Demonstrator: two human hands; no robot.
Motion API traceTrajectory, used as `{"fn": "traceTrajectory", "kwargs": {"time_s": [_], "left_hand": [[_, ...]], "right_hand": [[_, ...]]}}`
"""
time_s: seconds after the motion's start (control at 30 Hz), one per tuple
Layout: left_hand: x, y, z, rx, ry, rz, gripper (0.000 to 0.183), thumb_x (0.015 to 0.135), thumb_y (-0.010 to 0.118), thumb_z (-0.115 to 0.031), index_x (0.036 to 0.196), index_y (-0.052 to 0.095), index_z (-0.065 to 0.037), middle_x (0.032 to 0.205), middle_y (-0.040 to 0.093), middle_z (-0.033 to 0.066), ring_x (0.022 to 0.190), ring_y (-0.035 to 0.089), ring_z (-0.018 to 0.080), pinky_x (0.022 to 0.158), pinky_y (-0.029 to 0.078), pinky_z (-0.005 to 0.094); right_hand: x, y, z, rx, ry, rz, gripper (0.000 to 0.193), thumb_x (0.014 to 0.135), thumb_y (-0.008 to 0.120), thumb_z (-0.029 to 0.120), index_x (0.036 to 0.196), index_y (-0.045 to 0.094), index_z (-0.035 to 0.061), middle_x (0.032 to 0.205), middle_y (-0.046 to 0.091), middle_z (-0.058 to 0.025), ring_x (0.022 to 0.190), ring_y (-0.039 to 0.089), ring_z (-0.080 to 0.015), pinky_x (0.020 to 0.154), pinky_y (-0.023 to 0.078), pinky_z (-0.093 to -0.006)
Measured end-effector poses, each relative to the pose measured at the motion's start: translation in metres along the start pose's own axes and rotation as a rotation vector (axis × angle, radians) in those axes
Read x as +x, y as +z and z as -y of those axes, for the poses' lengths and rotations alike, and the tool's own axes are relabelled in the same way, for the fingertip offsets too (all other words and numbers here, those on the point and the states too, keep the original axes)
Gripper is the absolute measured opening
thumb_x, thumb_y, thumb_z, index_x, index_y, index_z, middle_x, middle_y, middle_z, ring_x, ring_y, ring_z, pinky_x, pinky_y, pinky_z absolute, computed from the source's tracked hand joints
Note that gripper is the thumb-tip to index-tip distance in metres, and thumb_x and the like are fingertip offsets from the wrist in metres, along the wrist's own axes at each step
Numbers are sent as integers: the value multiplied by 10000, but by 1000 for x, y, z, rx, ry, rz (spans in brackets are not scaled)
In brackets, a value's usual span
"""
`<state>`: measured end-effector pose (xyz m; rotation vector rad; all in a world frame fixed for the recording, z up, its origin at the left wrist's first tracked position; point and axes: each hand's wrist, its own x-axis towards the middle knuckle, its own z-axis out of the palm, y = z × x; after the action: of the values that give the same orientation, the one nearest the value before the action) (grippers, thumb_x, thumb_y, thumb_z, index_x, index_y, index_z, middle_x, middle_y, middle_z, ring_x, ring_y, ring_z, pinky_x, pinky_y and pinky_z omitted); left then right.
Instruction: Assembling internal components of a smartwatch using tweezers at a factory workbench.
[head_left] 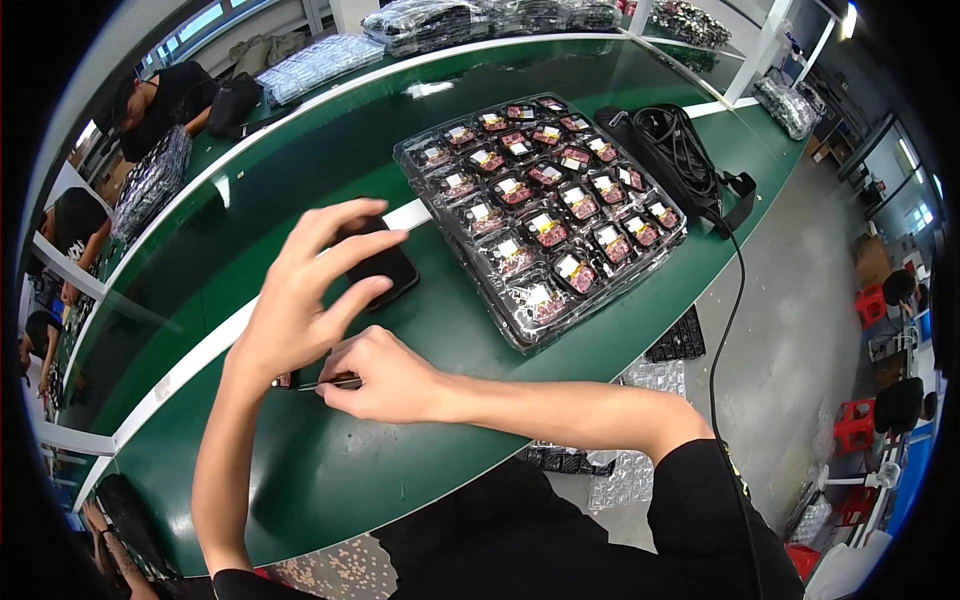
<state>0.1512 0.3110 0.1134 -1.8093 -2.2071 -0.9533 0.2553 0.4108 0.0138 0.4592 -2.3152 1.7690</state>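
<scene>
My left hand is raised over the green table, fingers spread and curved, holding nothing. A black phone-like slab lies just behind its fingertips, partly hidden by them. Below it, my right hand is closed in a pinch on thin metal tweezers that point left. Their tip is at a small dark and reddish piece, mostly hidden behind my left wrist. Farther right, a clear plastic tray bears rows of small black housings with reddish circuit boards and white patches; one housing sits near its front edge.
A black bag with a coiled cable rests right of the tray; its cable runs down past my right arm. A white divider crosses the table. Stacks of wrapped trays line the back. Other people work at the far left.
</scene>
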Motion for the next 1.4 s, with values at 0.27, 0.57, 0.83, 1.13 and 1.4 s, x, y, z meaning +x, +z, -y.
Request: {"fn": "traceTrajectory", "kwargs": {"time_s": [0.27,0.57,0.83,1.13,1.4], "left_hand": [[-154,-63,43,165,-485,-42,608,814,899,-198,1376,712,-61,1454,660,139,1376,612,337,1178,451,458],[-187,-43,37,45,-478,10,716,749,964,-225,1399,709,-70,1424,663,122,1337,610,318,1170,462,442],[-192,-33,43,-4,-490,17,536,806,937,-203,1294,756,-76,1236,653,92,1196,622,292,1050,495,419],[-196,-20,21,-68,-410,9,563,797,928,-155,1329,758,-83,1037,739,49,978,683,238,898,462,356],[-200,-19,22,-111,-353,41,580,791,933,-184,1337,768,-77,1066,739,61,973,664,250,913,456,371]], "right_hand": [[1,2,1,-57,-42,-14,108,912,826,82,969,843,-7,758,751,-101,618,665,-135,572,503,-304],[5,1,14,-82,111,38,125,907,800,71,977,835,-27,728,726,-106,588,631,-133,544,456,-310],[5,4,17,-126,93,23,109,900,822,38,986,840,-27,668,662,-60,553,517,-68,509,354,-282],[6,6,19,-74,170,4,111,892,817,-13,998,840,-37,679,650,-19,583,499,-14,499,316,-249],[7,12,15,-230,97,58,72,877,816,-9,942,820,-38,658,630,-32,535,499,-53,489,318,-262]]}}
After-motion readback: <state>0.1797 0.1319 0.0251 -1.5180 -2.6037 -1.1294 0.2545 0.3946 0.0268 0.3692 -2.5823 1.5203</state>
